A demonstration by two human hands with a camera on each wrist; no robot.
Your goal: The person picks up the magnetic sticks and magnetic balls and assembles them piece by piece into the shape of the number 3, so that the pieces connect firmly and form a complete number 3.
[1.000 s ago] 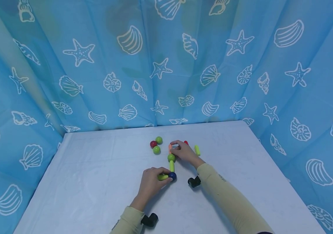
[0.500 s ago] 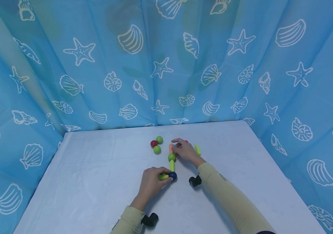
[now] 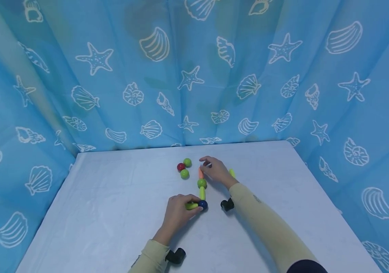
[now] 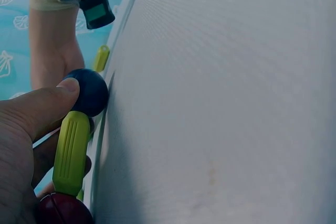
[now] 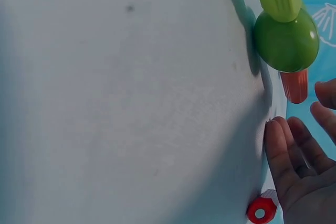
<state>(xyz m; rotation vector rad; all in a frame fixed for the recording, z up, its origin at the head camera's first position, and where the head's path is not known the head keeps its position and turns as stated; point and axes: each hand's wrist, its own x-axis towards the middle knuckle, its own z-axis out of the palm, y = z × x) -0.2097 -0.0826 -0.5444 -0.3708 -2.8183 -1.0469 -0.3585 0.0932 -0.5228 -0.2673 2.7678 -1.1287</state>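
Right hand (image 3: 215,170) shifted; orange rod (image 3: 201,174) seemingly points forward

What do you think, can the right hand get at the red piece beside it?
Probably yes: the right hand looks empty, and the red piece lies close by, with nothing visible between them.

Txt/nos.: none legible | R sleeve (image 3: 269,225): sm. dark mark (image 3: 256,198), too blurry to read

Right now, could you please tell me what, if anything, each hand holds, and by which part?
The left hand holds the stick-and-ball chain by its dark blue ball; the right hand holds nothing.
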